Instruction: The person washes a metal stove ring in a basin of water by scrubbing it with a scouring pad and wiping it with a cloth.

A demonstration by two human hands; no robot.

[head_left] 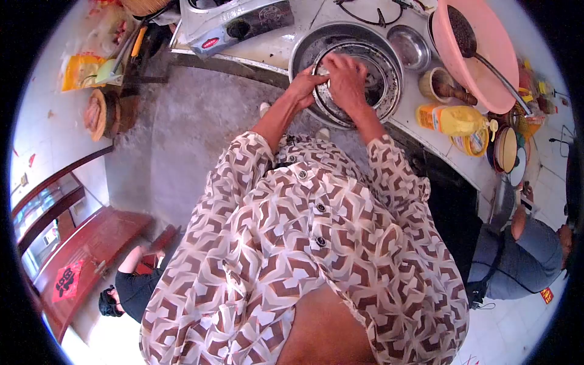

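A round metal pan with a dark, stained inside (382,112) sits within a larger metal basin (302,53) at the counter's front edge. At the pan's left rim is my left hand (304,86), its fingers closed on that rim. My right hand (345,78) reaches over the same side of the pan with bent fingers. Something small and pale shows between my two hands; what it is cannot be made out, nor whether my right fingers hold it.
Right of the basin are a small metal bowl (409,47), a pink basin (486,76) with a ladle, a mortar (435,84) and an oil bottle (456,120). A gas stove (243,27) stands left. Two people are nearby, lower left (137,283) and right (526,258).
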